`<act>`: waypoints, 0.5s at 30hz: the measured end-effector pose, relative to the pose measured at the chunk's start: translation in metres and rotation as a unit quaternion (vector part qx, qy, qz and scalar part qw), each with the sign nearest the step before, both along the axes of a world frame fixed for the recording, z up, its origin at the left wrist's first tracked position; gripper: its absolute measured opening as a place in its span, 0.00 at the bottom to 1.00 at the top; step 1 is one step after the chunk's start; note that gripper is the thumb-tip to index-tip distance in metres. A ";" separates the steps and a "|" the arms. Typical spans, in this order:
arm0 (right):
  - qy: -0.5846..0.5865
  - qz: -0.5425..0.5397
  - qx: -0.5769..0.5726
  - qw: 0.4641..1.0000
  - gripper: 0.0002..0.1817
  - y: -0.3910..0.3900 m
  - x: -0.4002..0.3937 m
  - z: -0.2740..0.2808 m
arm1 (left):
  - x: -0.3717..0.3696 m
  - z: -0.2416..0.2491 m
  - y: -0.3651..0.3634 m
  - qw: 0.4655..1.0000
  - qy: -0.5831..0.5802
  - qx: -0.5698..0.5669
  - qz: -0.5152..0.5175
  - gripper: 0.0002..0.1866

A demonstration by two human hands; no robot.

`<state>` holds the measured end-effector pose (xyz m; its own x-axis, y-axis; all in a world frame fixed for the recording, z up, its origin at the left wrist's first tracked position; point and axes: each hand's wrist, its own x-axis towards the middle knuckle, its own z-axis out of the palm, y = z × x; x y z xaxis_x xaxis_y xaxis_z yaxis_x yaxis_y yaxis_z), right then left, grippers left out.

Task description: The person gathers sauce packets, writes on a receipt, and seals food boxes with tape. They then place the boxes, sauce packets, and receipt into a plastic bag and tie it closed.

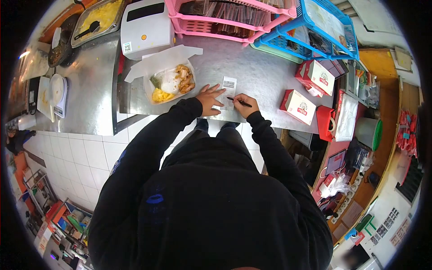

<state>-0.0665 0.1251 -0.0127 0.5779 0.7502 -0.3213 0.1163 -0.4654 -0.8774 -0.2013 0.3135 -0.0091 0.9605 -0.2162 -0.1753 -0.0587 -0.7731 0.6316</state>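
A printed paper slip [229, 83] lies on the steel counter [261, 72] in front of me. My left hand [209, 100] rests flat with fingers spread, its fingertips on the slip's left edge. In my right hand [246, 106] is a black pen [239, 102], its tip at the slip's right side. To the left of my left hand stands an open white food box [155, 66], holding rice [170, 83], browned pieces of food [185, 80], yellow food that looks like scrambled egg [161, 95] and something green [156, 81].
Pink basket racks [193, 21] and blue basket racks [279, 38] with packets line the back. A white machine [146, 36] stands back left. Red-and-white boxes [299, 108] sit at right. Further left are a scale [60, 108] and a tray of yellow food [101, 18].
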 end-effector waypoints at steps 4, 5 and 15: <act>0.003 0.018 -0.010 1.000 0.08 -0.005 0.001 0.001 | -0.001 -0.001 0.000 1.000 -0.005 -0.001 0.002 0.19; -0.005 0.022 -0.018 1.000 0.08 -0.006 0.002 0.003 | -0.001 0.000 0.000 1.000 -0.006 -0.001 0.002 0.19; -0.020 0.077 -0.055 0.995 0.07 -0.006 0.006 0.013 | -0.001 0.000 -0.001 1.000 -0.011 -0.010 0.013 0.18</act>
